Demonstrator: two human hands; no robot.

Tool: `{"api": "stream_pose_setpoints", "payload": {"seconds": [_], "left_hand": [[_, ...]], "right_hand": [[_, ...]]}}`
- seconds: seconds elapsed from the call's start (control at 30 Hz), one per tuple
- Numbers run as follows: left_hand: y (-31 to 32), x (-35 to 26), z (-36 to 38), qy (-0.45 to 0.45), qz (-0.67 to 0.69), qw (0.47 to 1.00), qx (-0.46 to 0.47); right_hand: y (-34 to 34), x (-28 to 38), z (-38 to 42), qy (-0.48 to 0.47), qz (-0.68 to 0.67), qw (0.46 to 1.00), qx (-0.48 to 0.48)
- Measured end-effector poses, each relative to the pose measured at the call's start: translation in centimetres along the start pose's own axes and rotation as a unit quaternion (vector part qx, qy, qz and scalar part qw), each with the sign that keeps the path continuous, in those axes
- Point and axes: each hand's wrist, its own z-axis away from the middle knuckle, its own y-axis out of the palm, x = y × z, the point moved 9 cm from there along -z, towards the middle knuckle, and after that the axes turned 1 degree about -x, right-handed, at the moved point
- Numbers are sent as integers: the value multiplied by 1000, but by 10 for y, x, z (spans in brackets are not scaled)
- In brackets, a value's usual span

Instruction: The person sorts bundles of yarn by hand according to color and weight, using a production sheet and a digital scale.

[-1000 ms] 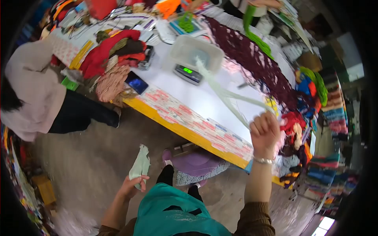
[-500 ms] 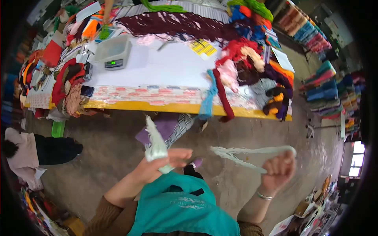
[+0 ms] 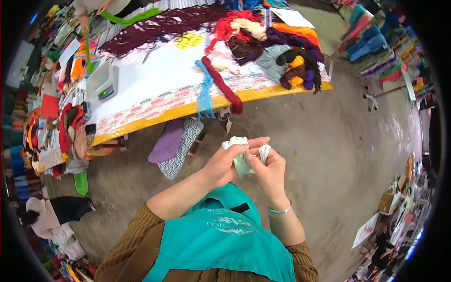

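Note:
Pale mint yarn [image 3: 242, 165] is bundled between my two hands, in front of the teal apron. My left hand [image 3: 220, 164] grips the thicker part of it, thumb pressed on top. Close beside it, my right hand [image 3: 271, 173] pinches a loop of the same yarn between thumb and fingers; a silver bangle [image 3: 280, 210] circles that wrist. The fingers of the two hands nearly touch, and part of the yarn is hidden behind them.
Ahead stands a yellow-edged table [image 3: 159, 121] with a maroon skein [image 3: 225, 89] and a light-blue skein [image 3: 205, 89] hanging over its edge. A scale with a plastic tub [image 3: 100, 77] is at its left. A co-worker's hand [image 3: 104, 5] holds green yarn. Another person [image 3: 44, 218] is at left.
My right hand has come in from the far right to meet my left hand, and the stretched yarn is now gathered between them. The view has turned right.

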Motion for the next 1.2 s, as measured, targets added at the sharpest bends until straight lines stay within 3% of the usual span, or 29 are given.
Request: {"api": "stream_pose_setpoints", "payload": {"seconds": [0.1, 0.3, 0.5, 0.63, 0.77, 0.83, 0.97, 1.03, 1.13, 1.2], "left_hand": [[1, 15, -25, -6, 15, 1000, -6], [18, 27, -72, -41, 19, 999, 8], [16, 25, -138, -52, 13, 998, 11], [16, 16, -185, -60, 34, 998, 7], [15, 11, -227, -72, 57, 996, -4], [15, 9, -246, -46, -26, 999, 10], [14, -4, -276, -21, -96, 995, -11], [11, -9, -290, -16, -189, 982, -2], [7, -17, -306, -13, -254, 967, 1], [-8, 2, -307, -159, -290, 942, 48]], "right_hand": [[-34, -4, -4, -1, -94, 993, -72], [-82, -9, -23, 27, -223, 970, -98], [-113, 17, -70, 5, -78, 989, -129], [-146, 28, -106, 13, -57, 988, -144], [-167, 50, -140, 5, -92, 980, -178], [-180, 55, -151, -1, -123, 973, -195], [-203, 40, -172, 59, -189, 971, -135], [-207, 62, -183, 12, -10, 992, -125], [-266, 47, -188, 93, 207, 972, -64], [-319, 53, -193, 83, 198, 972, -90]]}}
